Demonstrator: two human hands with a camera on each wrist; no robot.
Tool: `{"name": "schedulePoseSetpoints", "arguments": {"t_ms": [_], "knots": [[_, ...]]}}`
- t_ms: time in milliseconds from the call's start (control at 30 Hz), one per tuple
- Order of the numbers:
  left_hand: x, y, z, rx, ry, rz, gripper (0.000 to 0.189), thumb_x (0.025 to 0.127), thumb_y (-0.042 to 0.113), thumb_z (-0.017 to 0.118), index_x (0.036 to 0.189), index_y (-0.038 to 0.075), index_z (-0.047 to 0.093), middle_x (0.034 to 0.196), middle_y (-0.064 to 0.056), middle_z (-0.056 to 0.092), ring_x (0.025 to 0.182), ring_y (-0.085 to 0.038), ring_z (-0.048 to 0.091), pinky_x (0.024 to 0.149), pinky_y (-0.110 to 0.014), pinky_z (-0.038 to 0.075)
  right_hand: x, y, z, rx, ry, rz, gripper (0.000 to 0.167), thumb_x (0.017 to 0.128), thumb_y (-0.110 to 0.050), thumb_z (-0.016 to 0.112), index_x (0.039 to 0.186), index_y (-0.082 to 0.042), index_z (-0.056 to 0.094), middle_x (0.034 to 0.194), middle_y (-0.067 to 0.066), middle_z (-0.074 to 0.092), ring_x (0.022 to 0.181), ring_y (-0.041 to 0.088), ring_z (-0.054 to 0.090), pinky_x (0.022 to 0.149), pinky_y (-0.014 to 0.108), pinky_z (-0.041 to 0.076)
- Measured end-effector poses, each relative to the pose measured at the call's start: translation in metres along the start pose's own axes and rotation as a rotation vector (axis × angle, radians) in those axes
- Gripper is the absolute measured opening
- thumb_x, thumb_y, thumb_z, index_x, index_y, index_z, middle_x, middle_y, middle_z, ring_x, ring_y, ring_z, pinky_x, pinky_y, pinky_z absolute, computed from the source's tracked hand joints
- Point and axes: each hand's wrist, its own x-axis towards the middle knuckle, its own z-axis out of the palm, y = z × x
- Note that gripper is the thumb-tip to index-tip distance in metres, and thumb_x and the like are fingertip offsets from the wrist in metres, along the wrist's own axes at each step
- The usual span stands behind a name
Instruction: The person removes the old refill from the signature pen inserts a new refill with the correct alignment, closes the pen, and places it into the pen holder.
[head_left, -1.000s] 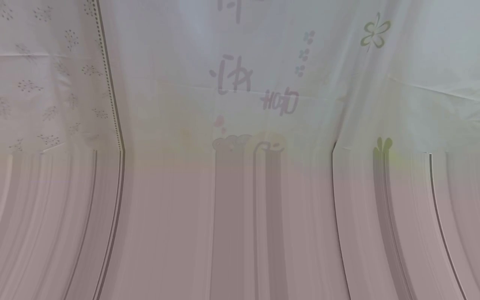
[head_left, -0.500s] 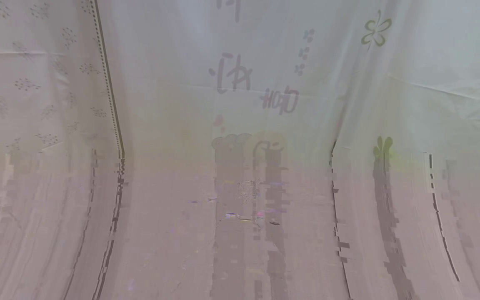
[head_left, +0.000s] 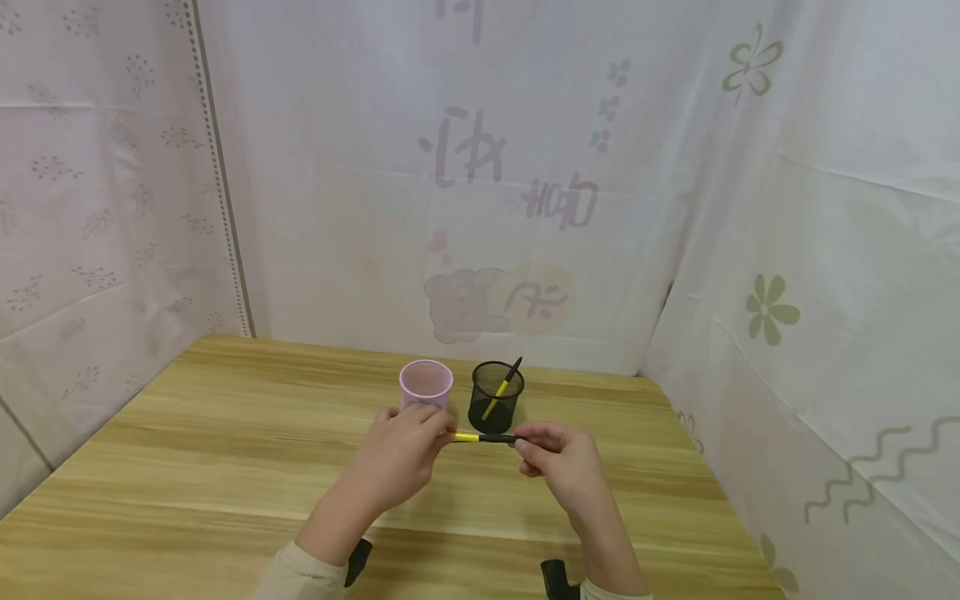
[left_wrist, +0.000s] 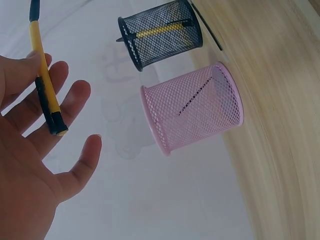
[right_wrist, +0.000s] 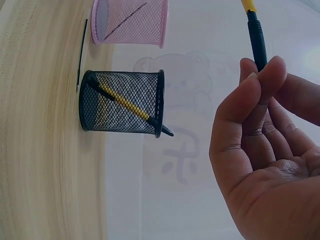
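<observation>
A yellow-and-black pen (head_left: 467,437) is held level between the two hands, just in front of two mesh pen cups. My left hand (head_left: 401,454) pinches its yellow barrel (left_wrist: 44,70) between thumb and fingers, with the little finger spread away. At the other end, my right hand (head_left: 562,458) pinches the black tip section (right_wrist: 257,45) between thumb and fingertips. The black mesh cup (head_left: 482,410) holds another yellow-and-black pen (right_wrist: 125,102), leaning with its black end above the rim. To its left stands the pink mesh cup (head_left: 426,364), partly behind my left hand.
A thin black stick-like thing (right_wrist: 82,55) lies on the wooden table (head_left: 225,467) near the cups. A dark line shows through the pink mesh; whether inside or behind, I cannot tell. Printed white cloth (head_left: 337,233) surrounds the table. Black pieces (head_left: 555,575) sit by the wrists.
The earlier head frames are smeared across their lower half, hiding table, cups and hands. Now these show clearly; how the hands moved cannot be told.
</observation>
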Motion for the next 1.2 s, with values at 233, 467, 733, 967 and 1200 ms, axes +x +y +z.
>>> {"name": "schedulePoseSetpoints", "arguments": {"t_ms": [233, 467, 733, 967, 1200], "knots": [[-0.0009, 0.0001, -0.0005, -0.03, -0.02, -0.007, 0.005, 0.104, 0.028, 0.068, 0.105, 0.024, 0.07, 0.102, 0.012, 0.075, 0.102, -0.008, 0.071, 0.091, -0.048, 0.052, 0.0009, -0.0001, 0.0006, 0.013, -0.005, -0.006, 0.014, 0.096, 0.003, 0.072, 0.11, 0.005, 0.076, 0.093, 0.008, 0.077, 0.071, 0.017, 0.067, 0.069, 0.026, 0.061], [-0.0003, 0.001, -0.0001, -0.014, 0.013, 0.007, 0.004, 0.101, 0.024, 0.073, 0.103, 0.022, 0.071, 0.101, 0.01, 0.075, 0.1, -0.007, 0.07, 0.089, -0.048, 0.053, 0.0001, 0.0006, 0.0015, 0.007, -0.008, 0.005, 0.012, 0.098, 0.003, 0.071, 0.108, 0.005, 0.076, 0.096, 0.014, 0.08, 0.07, 0.016, 0.066, 0.068, 0.025, 0.06], [-0.0007, 0.0005, -0.0008, -0.047, 0.013, -0.008, 0.006, 0.099, 0.025, 0.075, 0.104, 0.024, 0.071, 0.1, 0.012, 0.075, 0.099, -0.008, 0.07, 0.09, -0.049, 0.053, 0.0012, 0.0031, 0.0016, -0.038, -0.015, 0.024, 0.02, 0.105, -0.012, 0.067, 0.109, 0.004, 0.076, 0.087, 0.006, 0.077, 0.07, 0.016, 0.066, 0.069, 0.027, 0.058], [-0.0013, -0.0007, 0.0006, -0.064, 0.028, -0.002, 0.006, 0.098, 0.025, 0.077, 0.102, 0.026, 0.071, 0.098, 0.013, 0.074, 0.097, -0.008, 0.07, 0.087, -0.047, 0.051, 0.001, 0.0024, 0.0031, -0.026, -0.04, 0.072, 0.028, 0.107, -0.021, 0.065, 0.092, 0.001, 0.073, 0.076, 0.004, 0.067, 0.068, 0.015, 0.06, 0.065, 0.025, 0.055], [-0.002, -0.0017, 0.0018, -0.058, 0.042, 0.022, 0.009, 0.096, 0.024, 0.079, 0.1, 0.026, 0.071, 0.096, 0.013, 0.074, 0.094, -0.007, 0.069, 0.086, -0.046, 0.051, -0.0003, 0.004, 0.0035, -0.074, -0.071, 0.104, 0.039, 0.109, -0.029, 0.061, 0.079, -0.005, 0.064, 0.067, 0.0, 0.054, 0.064, 0.015, 0.051, 0.062, 0.026, 0.05]]}}
